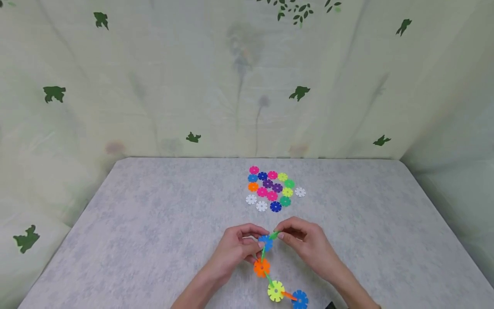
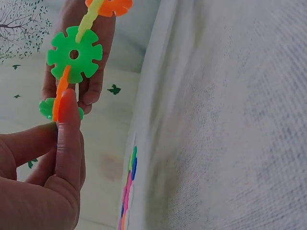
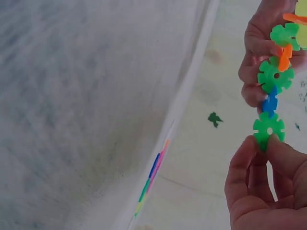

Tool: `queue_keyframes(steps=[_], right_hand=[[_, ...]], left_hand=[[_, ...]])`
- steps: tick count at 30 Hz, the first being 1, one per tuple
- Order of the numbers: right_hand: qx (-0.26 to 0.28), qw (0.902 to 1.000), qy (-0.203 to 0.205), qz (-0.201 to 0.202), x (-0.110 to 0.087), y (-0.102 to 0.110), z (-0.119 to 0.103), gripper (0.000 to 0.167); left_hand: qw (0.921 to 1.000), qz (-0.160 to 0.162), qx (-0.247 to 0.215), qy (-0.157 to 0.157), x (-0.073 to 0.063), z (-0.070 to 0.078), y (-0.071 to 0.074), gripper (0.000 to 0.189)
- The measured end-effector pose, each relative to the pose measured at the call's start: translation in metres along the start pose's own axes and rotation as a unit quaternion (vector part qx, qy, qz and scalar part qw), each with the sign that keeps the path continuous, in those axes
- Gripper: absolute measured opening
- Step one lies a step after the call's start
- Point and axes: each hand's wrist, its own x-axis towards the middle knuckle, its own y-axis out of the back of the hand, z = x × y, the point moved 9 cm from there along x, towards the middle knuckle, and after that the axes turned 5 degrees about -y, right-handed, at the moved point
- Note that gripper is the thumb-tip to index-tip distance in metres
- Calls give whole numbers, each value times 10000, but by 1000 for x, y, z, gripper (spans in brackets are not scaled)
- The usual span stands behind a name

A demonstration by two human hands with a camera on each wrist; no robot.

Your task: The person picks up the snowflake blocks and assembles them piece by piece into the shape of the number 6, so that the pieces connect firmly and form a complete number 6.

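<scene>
Slotted plastic interlocking discs are joined edge to edge in a chain between my hands. My left hand [image 1: 236, 249] pinches the chain near its far end, at a blue disc [image 1: 265, 243]. My right hand [image 1: 313, 245] holds the green end disc [image 3: 269, 128] between thumb and fingertips, and that disc meets the blue one. From there the chain hangs toward me through an orange disc [image 1: 261, 268], a yellow disc [image 1: 275, 291] and another blue disc [image 1: 300, 300], with discs set crosswise between them. The left wrist view shows a green disc [image 2: 87, 50] just beyond the left fingertips.
Several loose discs lie in a cluster farther back on the grey table [image 1: 162, 214], among them a purple disc [image 1: 277, 188], a dark blue disc [image 1: 275, 206] and a white disc [image 1: 300, 192] at its right. A pale curtain [image 1: 216, 86] with green leaf shapes hangs behind the table.
</scene>
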Motion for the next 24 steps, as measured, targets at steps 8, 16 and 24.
queue_keyframes(steps=[8, 16, 24], right_hand=[[-218, 9992, 304, 154, -3, -5, -8, 23], [44, 9996, 260, 86, -3, -6, -6, 24], [298, 9989, 137, -325, 5, -3, 2, 27]], left_hand=[[9999, -103, -20, 122, -1, -2, 1, 21], [9996, -258, -29, 130, -1, -2, -3, 25], [9997, -59, 237, -19, 0, 2, 0, 29]])
